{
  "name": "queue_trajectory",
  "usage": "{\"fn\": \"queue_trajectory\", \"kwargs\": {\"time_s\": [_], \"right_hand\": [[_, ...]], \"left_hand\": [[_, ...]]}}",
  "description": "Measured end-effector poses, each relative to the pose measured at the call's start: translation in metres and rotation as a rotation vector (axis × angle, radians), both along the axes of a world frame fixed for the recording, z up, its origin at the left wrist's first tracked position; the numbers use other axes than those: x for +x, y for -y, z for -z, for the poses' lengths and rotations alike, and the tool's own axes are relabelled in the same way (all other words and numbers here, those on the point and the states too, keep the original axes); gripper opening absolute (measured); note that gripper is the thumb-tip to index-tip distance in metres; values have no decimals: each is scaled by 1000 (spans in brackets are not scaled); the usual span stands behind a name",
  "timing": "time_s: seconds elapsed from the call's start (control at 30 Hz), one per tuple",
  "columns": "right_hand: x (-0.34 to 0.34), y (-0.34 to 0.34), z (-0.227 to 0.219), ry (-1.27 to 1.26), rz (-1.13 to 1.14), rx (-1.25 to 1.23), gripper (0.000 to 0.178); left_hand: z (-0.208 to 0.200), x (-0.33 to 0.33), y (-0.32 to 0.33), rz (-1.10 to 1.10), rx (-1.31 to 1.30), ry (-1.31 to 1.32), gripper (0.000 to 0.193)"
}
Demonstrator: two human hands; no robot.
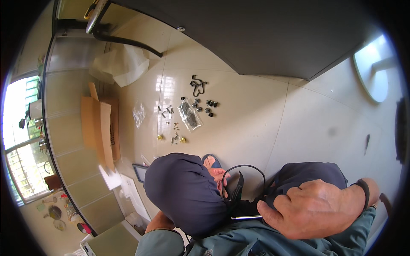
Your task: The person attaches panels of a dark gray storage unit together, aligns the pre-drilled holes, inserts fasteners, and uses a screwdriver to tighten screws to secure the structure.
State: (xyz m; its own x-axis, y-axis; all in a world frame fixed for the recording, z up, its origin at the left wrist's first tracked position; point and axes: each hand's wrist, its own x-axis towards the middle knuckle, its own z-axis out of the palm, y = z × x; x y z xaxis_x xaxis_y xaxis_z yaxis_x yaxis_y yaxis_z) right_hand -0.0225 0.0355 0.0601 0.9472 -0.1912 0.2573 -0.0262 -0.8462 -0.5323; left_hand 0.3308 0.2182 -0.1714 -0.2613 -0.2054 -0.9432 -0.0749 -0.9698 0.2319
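Note:
My right hand (311, 209) is closed in front of my lap. From it a slim metal rod (247, 218) points left, its other end hidden in the fist. Between my knees, my left hand (219, 176) is partly covered by the dark trouser leg. Its visible fingers are bent together, and what they hold, if anything, is hidden. Beside those fingers curves a thin black cable (247, 166), shaped in a loop. A black strap-like piece (238, 187) stands within the loop. On the floor ahead lie black bent brackets (197, 85) and a clear bag of dark parts (189, 115).
Small round black parts (196, 104) and metal clips (166, 112) lie scattered about the bag. An opened cardboard box (98, 123) stands left, near crumpled white wrapping (124, 66). A large dark cabinet (265, 34) rises at the far side. A round white base (371, 72) stands far right.

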Motion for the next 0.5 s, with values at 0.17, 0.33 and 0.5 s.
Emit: {"fn": "queue_trajectory", "kwargs": {"time_s": [0.17, 0.33, 0.5], "right_hand": [[8, 0, -8, -55, 53, -13, 30], [18, -9, -7, -132, 32, 35, 36], [34, -12, -17, -265, 2, 157, 38]], "left_hand": [[-25, -7, 31, 183, 98, 97, 38], [7, 22, 11, 291, -112, 5, 23], [8, 21, 28, 289, -118, -22, 23]]}}
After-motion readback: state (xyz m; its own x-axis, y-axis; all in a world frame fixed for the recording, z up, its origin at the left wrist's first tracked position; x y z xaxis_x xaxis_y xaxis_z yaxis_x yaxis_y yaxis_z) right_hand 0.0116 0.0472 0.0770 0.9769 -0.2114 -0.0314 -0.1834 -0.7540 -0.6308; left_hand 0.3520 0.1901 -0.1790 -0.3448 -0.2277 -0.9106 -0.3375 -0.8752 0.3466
